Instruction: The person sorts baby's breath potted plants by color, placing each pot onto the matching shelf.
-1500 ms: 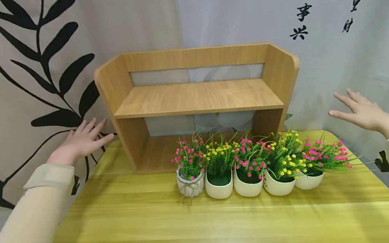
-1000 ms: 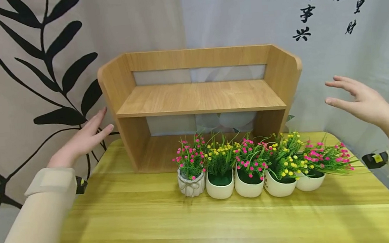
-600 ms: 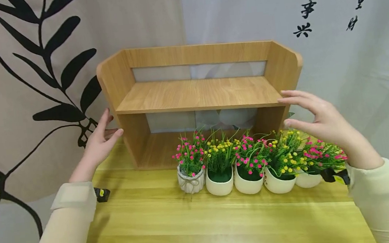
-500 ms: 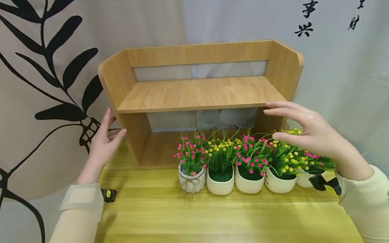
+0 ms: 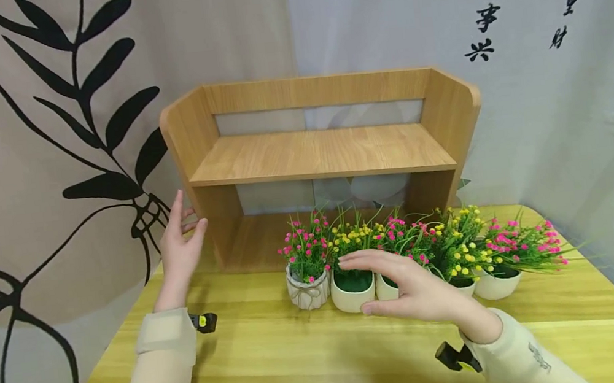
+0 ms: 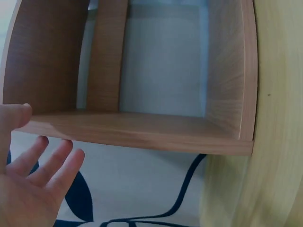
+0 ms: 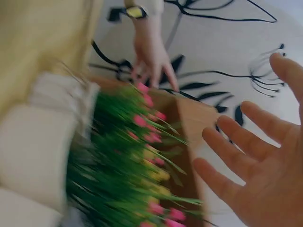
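Note:
A two-tier wooden desk shelf (image 5: 321,153) stands on the table. My left hand (image 5: 181,250) is at its left side panel, fingers loosely spread and nothing held. In the left wrist view the thumb (image 6: 20,116) lies at the panel's front edge, with the other fingers on its outer side. My right hand (image 5: 410,283), palm facing left and fingers apart, hovers in front of a row of potted artificial flowers. At the row's left end is a grey pot (image 5: 308,289) with pink flowers; a white pot (image 5: 353,300) with yellow ones stands beside it. The right hand partly hides the middle pots.
The rightmost white pot (image 5: 498,286) has pink flowers leaning right. Under everything lies a yellowish wooden table (image 5: 278,354). Behind hangs a pale curtain (image 5: 247,31) with black leaf prints and writing. Dark wrist cameras jut from both sleeves.
My right hand has swept left and down from beside the table to in front of the pots. My left hand has come slightly right and lower, to the shelf's side. The pots have not moved.

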Action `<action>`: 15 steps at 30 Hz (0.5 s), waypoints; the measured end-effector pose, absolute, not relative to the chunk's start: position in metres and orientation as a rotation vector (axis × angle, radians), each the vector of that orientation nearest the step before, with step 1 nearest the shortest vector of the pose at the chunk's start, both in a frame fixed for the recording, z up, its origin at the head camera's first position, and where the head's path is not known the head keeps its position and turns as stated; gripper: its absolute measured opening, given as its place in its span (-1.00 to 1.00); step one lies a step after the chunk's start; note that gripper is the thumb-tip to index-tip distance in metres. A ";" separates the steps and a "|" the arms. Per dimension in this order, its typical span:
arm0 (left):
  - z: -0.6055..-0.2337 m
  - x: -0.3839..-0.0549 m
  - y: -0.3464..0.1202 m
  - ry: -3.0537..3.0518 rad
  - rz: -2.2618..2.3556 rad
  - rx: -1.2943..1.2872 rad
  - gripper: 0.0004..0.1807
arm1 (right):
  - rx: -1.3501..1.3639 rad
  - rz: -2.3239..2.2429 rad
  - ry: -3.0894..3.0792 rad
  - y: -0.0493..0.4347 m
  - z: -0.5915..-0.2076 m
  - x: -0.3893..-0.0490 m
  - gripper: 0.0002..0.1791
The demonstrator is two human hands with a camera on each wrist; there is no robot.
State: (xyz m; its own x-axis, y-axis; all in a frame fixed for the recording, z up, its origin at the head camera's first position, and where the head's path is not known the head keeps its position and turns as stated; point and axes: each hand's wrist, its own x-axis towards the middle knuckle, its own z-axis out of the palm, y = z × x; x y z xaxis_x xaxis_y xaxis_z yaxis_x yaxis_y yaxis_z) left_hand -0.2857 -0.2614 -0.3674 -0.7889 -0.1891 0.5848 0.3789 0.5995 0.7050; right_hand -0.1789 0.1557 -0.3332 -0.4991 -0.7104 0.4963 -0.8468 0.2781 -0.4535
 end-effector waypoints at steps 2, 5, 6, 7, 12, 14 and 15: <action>-0.371 -0.287 -0.262 -2.186 -1.194 -0.134 -0.21 | 1.455 1.170 -2.354 0.149 -0.348 -0.181 -0.35; -0.377 -0.289 -0.263 -2.184 -1.209 -0.122 -0.20 | 1.397 1.487 -2.366 0.141 -0.371 -0.184 -0.39; -0.378 -0.290 -0.263 -2.179 -1.213 -0.121 -0.19 | 1.371 1.595 -2.361 0.138 -0.378 -0.184 -0.42; -0.380 -0.291 -0.263 -2.171 -1.214 -0.117 -0.18 | 1.339 1.706 -2.357 0.135 -0.385 -0.185 -0.43; -0.384 -0.296 -0.259 -2.098 -1.193 -0.087 -0.12 | 1.122 2.139 -2.348 0.117 -0.416 -0.185 -0.32; -0.385 -0.299 -0.257 -2.073 -1.177 -0.089 -0.13 | 1.036 2.210 -2.365 0.109 -0.425 -0.184 -0.27; -0.385 -0.301 -0.256 -2.066 -1.172 -0.093 -0.14 | 1.007 2.214 -2.374 0.105 -0.428 -0.184 -0.25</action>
